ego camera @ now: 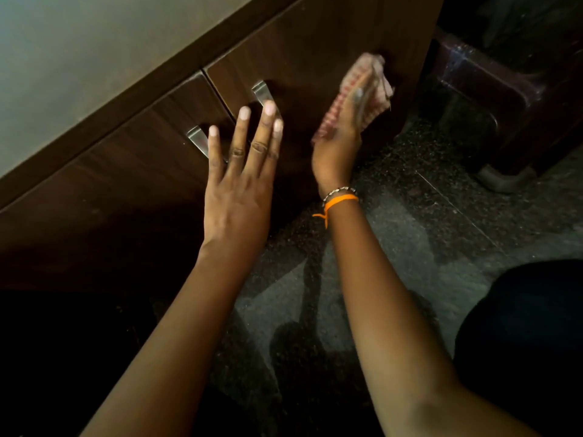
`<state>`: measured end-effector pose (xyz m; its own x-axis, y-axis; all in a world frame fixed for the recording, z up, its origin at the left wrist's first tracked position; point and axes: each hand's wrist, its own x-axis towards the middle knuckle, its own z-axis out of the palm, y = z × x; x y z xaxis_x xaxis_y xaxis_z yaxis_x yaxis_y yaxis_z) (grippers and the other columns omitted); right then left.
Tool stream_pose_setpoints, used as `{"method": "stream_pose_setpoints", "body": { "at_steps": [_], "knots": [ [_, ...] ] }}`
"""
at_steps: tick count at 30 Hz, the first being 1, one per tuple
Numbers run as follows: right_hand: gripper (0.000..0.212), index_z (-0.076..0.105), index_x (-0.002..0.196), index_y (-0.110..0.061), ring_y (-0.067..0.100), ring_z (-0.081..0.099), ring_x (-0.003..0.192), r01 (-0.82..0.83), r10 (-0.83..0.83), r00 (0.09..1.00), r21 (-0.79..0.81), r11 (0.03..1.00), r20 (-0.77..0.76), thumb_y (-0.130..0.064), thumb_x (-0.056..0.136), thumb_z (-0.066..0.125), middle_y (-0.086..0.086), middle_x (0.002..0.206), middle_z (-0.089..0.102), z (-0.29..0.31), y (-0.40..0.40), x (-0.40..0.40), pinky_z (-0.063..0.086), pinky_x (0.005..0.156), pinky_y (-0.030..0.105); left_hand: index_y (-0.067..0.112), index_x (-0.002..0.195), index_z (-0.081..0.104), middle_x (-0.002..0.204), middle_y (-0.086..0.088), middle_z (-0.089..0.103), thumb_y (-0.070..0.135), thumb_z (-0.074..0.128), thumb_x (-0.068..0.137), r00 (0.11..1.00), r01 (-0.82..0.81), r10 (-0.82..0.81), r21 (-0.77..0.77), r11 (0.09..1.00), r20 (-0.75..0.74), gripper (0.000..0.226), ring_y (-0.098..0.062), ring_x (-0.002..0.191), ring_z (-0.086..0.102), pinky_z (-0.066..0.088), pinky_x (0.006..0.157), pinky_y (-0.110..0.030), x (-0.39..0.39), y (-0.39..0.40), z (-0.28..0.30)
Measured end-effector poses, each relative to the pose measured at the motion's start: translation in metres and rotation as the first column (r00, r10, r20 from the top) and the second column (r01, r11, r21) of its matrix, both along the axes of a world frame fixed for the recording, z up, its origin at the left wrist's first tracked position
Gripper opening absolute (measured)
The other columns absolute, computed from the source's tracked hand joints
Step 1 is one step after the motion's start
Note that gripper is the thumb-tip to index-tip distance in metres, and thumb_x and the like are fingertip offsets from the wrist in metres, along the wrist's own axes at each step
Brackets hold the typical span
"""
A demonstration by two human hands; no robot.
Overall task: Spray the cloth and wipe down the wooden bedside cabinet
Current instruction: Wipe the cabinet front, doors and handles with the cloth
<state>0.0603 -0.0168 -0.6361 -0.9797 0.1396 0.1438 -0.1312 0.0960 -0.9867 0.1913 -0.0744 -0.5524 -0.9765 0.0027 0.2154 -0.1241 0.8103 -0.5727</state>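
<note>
Speckled dark stone floor (410, 247) runs under both forearms at the near edge, with shadows of the arms across it and a dark rounded shape, likely the person's knee, low on the right. Further out, left hand (239, 184) is flat and spread, fingers straight, holding nothing; it looks braced on or just off the cabinet (126, 200) front, fingertips near the two metal handles (198, 140), contact not certain. Right hand (340, 134), wrist carrying an orange thread band (342, 200) and a bead bracelet, presses the pink checked cloth (362, 86) against the right-hand door; fingers lie fairly straight over the cloth, which is bunched under and past them, so it reads as a press, not a pinch. Cloth sits touching the door panel near its right edge, roughly level with the handles. Progress, as a judgement: wiping step is under way on the front face; no spray bottle in view, so spraying is probably done but cannot be confirmed. No visible wet streaks, lighting too dim to tell which panels are finished; left door, handles and top look like what's left. Beyond the doors, the dark wood top edge, then a pale wall or bedding above. Far right, some dark glossy furniture (504, 89) standing on the floor beside the cabinet, detail lost in shadow.
</note>
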Motion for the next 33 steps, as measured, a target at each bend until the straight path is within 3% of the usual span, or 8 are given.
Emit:
{"method": "stream_pose_setpoints", "body": {
  "at_steps": [6,9,12,14,16,19,22,33],
  "knots": [
    [0.066,0.001,0.141,0.011,0.034,-0.003,0.145,-0.022,0.052,0.924,-0.082,0.996,0.379,0.004,0.080,0.024,0.026,0.153,-0.005,-0.064,0.016,-0.015,-0.018,0.105,0.008,0.007,0.147,-0.008,0.157,-0.011,-0.009,0.017,0.064,0.077,0.997,-0.022,0.012,0.124,0.992,0.081,0.101,-0.031,0.144,-0.006,-0.012,0.108,-0.053,-0.002,-0.002,0.003],
    [0.059,0.005,0.144,0.004,0.016,0.046,0.127,-0.040,0.153,0.796,-0.202,0.979,0.585,0.007,0.090,0.028,0.018,0.141,0.037,-0.085,0.014,-0.015,0.033,0.107,0.016,0.006,0.147,-0.005,0.157,-0.013,-0.007,0.019,0.068,0.075,0.995,-0.035,0.021,0.150,0.988,0.097,0.104,-0.032,0.144,-0.006,-0.012,0.108,-0.053,-0.002,-0.001,0.002],
    [0.055,0.018,0.144,-0.005,-0.006,0.049,0.056,-0.005,0.187,0.722,-0.265,0.964,0.666,-0.003,0.092,0.035,-0.016,0.081,0.028,-0.089,0.005,-0.011,0.044,0.051,0.009,0.006,0.147,-0.005,0.157,-0.014,-0.007,0.023,0.066,0.075,0.994,-0.050,0.034,0.158,0.986,0.104,0.102,-0.033,0.144,-0.006,-0.013,0.106,-0.054,-0.002,0.002,0.003],
    [0.056,0.016,0.145,-0.009,-0.019,0.051,0.057,0.000,0.171,0.784,-0.275,0.961,0.596,-0.012,0.095,0.041,-0.019,0.084,0.030,-0.082,0.000,-0.003,0.043,0.050,0.004,0.005,0.147,-0.006,0.157,-0.014,-0.007,0.023,0.066,0.075,0.994,-0.054,0.039,0.159,0.986,0.100,0.103,-0.033,0.144,-0.006,-0.014,0.106,-0.054,-0.002,0.002,0.004],
    [0.057,0.017,0.147,-0.023,-0.011,0.056,0.095,0.049,0.051,0.832,-0.165,0.985,0.552,-0.037,0.097,0.040,-0.007,0.123,0.046,-0.058,-0.004,0.009,0.051,0.073,0.014,0.005,0.147,-0.007,0.157,-0.014,-0.008,0.023,0.065,0.076,0.995,-0.047,0.031,0.160,0.986,0.097,0.103,-0.033,0.144,-0.007,-0.014,0.105,-0.054,-0.002,0.003,0.004],
    [0.057,0.016,0.146,-0.007,0.024,0.028,0.139,0.204,-0.130,0.923,-0.176,0.963,0.361,0.008,0.092,0.026,0.016,0.153,0.020,-0.003,0.000,0.015,0.034,0.093,0.003,0.005,0.147,-0.005,0.157,-0.013,-0.006,0.019,0.063,0.077,0.997,-0.021,0.006,0.185,0.982,0.083,0.099,-0.033,0.144,-0.005,-0.013,0.107,-0.053,-0.001,0.002,0.005],
    [0.063,0.033,0.138,0.004,0.028,0.030,0.138,0.188,-0.177,0.982,-0.377,0.907,0.065,0.018,0.077,0.038,0.022,0.148,0.031,0.045,0.005,0.001,0.022,0.093,-0.007,0.007,0.148,-0.003,0.157,-0.011,-0.007,0.019,0.060,0.079,0.998,0.018,-0.031,0.233,0.972,0.050,0.094,-0.032,0.144,-0.007,-0.013,0.108,-0.051,0.001,-0.001,0.005],
    [0.023,0.074,0.094,-0.017,0.020,0.053,0.102,0.046,0.133,0.751,0.252,0.967,-0.647,-0.002,0.082,0.062,0.005,0.109,0.066,0.087,-0.001,0.047,0.037,0.091,0.017,0.013,0.146,-0.006,0.157,-0.008,-0.004,0.024,0.050,0.090,0.993,0.040,-0.071,0.302,0.952,0.091,0.080,-0.027,0.135,-0.028,-0.027,0.106,-0.046,0.002,-0.004,0.004]
  ]
}}
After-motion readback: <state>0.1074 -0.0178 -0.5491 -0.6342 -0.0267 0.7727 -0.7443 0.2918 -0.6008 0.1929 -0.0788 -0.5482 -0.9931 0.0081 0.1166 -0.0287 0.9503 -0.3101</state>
